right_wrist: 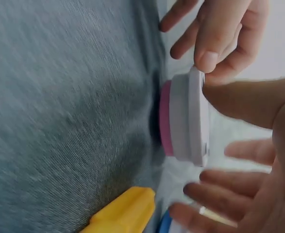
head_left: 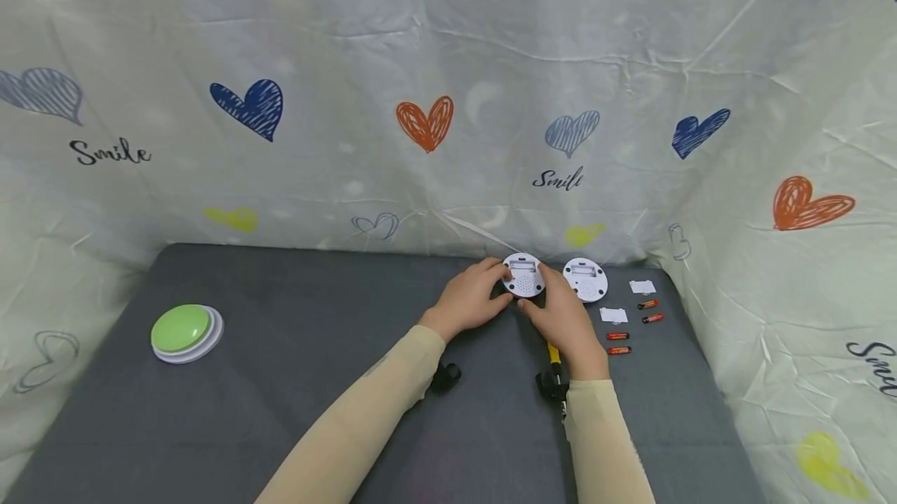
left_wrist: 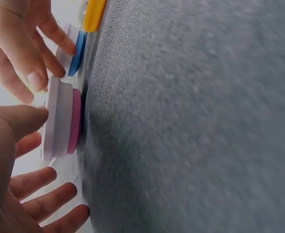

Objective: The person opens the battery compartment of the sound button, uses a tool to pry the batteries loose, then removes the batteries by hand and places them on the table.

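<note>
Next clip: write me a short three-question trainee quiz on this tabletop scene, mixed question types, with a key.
1. True or false: both the left hand and the right hand touch the upturned pink button.
2. Which button lies dome-up, far from the hands? A) green B) blue C) pink
3. Fill in: the loose batteries lie on the person's ____ side of the mat.

Key
1. True: fingers of both hands pinch its white rim.
2. A: the green button sits alone at the left; the blue button lies face down beside the pink one.
3. right
</note>
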{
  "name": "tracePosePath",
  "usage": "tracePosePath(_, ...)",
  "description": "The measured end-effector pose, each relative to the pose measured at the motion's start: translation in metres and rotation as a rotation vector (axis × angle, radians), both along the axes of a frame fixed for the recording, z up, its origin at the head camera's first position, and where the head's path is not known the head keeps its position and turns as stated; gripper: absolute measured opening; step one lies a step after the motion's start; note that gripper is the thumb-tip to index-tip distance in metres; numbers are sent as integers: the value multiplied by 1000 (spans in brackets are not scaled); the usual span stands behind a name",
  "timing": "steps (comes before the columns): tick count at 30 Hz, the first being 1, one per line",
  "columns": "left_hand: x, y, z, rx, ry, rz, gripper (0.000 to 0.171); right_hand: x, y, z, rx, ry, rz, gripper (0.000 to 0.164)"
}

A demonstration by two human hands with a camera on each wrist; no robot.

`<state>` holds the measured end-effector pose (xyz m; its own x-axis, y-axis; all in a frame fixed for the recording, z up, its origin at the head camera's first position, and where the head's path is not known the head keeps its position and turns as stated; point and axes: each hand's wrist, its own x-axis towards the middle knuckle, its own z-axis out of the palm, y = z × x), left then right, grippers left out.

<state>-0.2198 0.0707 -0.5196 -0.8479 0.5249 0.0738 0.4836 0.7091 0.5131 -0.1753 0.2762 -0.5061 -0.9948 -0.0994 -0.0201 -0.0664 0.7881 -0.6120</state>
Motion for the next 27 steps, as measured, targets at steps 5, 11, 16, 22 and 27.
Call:
tracePosePath(5,8,-20,-2,25,20,24,32,15,-16,10,54,35,-81,79)
tracePosePath(11,28,-49,-1,22,13,58,35,31,-39,27,62,113,-94,74)
tracePosePath(16,53,-79,4,29,40,66,34,46,-66,32,70,246,30,68)
tracePosePath(22,90,-120,9,39,64,84,34,64,-108,29,2,286,226,66)
tracePosePath(27,118,-156,7,68,98,150,35,75,-144,23,-56,205,373,64)
